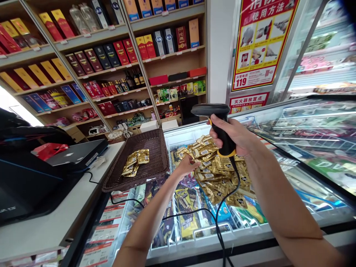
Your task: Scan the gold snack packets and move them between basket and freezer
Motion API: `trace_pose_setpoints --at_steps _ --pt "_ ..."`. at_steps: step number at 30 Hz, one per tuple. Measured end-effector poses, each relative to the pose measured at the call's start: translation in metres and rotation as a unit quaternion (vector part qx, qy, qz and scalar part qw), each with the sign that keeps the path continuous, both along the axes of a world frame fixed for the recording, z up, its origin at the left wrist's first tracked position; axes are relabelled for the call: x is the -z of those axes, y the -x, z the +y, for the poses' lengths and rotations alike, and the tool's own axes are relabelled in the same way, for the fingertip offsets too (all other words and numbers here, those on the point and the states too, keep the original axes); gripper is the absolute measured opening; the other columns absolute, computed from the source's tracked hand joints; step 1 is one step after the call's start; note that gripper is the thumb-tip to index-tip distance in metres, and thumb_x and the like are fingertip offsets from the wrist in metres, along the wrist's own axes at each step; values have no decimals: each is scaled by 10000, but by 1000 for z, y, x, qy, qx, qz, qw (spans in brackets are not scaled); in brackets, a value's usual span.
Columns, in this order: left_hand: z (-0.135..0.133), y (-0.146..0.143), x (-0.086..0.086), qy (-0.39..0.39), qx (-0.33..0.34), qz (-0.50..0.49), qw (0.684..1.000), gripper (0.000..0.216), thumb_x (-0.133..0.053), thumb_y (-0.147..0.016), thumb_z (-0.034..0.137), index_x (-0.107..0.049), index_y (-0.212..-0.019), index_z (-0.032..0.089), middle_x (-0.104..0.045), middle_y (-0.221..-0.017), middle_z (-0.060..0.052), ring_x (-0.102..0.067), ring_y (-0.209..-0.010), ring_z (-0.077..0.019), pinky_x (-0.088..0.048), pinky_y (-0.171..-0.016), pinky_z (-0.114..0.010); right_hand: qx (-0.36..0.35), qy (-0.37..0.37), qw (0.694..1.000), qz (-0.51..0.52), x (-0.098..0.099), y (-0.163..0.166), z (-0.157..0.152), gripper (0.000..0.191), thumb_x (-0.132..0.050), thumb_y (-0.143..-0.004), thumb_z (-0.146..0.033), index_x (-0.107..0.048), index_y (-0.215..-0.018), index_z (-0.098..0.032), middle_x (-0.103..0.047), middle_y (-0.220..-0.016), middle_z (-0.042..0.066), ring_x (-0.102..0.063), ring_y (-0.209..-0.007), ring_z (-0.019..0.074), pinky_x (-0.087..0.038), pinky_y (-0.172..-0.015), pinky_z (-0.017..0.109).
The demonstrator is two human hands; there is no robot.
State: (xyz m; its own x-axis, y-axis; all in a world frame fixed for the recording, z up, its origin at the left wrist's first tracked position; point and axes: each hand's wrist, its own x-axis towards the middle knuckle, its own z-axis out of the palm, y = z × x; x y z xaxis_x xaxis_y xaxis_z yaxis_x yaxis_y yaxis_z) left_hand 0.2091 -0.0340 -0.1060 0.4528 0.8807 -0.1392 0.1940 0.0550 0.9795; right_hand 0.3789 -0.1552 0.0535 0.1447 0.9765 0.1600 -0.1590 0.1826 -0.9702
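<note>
My right hand is wrapped round the handle of a black barcode scanner, held upright over a heap of gold snack packets on the freezer's glass lid. The scanner's black cable hangs down toward me. My left hand reaches into the left edge of the heap, fingers pinched on a gold packet. To the left, a brown woven basket holds several gold packets.
A glass-topped chest freezer full of ice creams runs across the front. A white counter at left carries a black till screen and a laptop. Shelves of boxed bottles fill the back wall. A red fire-safety poster hangs at right.
</note>
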Motion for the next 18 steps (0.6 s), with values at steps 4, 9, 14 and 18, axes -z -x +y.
trace_pose_setpoints --at_steps 4,9,14,18 --pt "-4 -7 -1 -24 -2 -21 999 570 -824 -636 471 -619 -1109 227 -656 -1014 -79 -580 -892 -200 -423 -777 -300 -5 -3 1000 2 0 5 0 497 -744 -680 -640 -496 -780 -221 -522 -600 -30 -437 -418 77 -350 -356 220" --pt "-3 -13 -2 -15 28 -67 997 425 -766 -693 533 -727 -955 200 -688 -1110 -101 -576 -1065 -243 -399 -918 -346 -6 3 1000 -3 -4 7 -3 505 -748 -678 -636 -489 -794 -219 -517 -591 -37 -442 -414 74 -340 -355 209" --pt "5 -12 0 -21 -9 -119 993 447 -814 -644 482 -714 -935 158 -701 -954 -82 -608 -916 -189 -408 -916 -339 -7 2 1000 0 -2 5 -2 509 -754 -673 -635 -497 -810 -216 -516 -589 -37 -443 -408 73 -333 -350 206" --pt "4 -12 0 -40 -45 -149 987 493 -896 -523 335 -666 -927 169 -642 -794 -9 -576 -732 -125 -452 -775 -282 -8 -5 1000 0 1 6 1 500 -753 -680 -628 -509 -819 -214 -524 -598 -30 -439 -412 74 -332 -348 209"
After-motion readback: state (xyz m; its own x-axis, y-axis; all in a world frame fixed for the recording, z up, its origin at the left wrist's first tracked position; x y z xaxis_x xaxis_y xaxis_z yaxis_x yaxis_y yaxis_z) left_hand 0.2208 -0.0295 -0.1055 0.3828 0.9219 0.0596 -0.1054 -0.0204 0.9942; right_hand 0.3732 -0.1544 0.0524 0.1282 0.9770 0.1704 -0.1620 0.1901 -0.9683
